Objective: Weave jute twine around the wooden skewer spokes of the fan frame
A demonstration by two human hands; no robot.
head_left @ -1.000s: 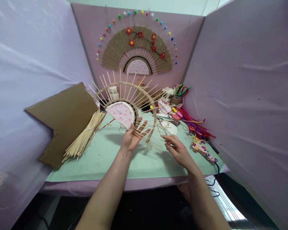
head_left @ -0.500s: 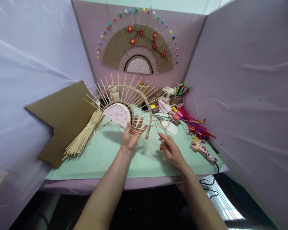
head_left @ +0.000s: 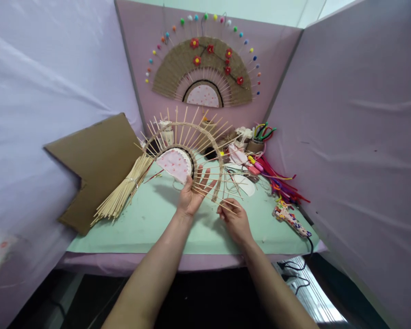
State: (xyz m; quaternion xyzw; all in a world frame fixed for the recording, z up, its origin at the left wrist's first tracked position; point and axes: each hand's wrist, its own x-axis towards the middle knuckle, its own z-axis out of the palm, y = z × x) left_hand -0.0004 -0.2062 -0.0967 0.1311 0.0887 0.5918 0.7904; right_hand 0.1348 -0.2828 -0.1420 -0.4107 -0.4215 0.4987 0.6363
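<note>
A half-round fan frame (head_left: 174,165) is held up above the table, its white centre dotted with pink and edged by a dark band. Thin wooden sticks (head_left: 182,132) fan out from it, and a band of brown twine (head_left: 221,164) is woven across them. My left hand (head_left: 192,196) grips the frame near its lower right, thumb in front and fingers behind the sticks. My right hand (head_left: 234,217) is closed at the lower end of the woven band, fingertips pinched on the twine beside the lowest sticks. The fingers partly hide the strand.
A bundle of sticks (head_left: 126,185) and brown cardboard (head_left: 96,160) lie at left. A finished fan (head_left: 202,59) hangs on the back panel. At right are pipe cleaners (head_left: 284,183), a white oval piece (head_left: 245,185) and a patterned glue gun (head_left: 291,218) with a cord.
My right hand has moved left and slightly down, from beside the stick tips to the lower end of the woven band. My left hand keeps its hold; the whole view has shifted slightly.
</note>
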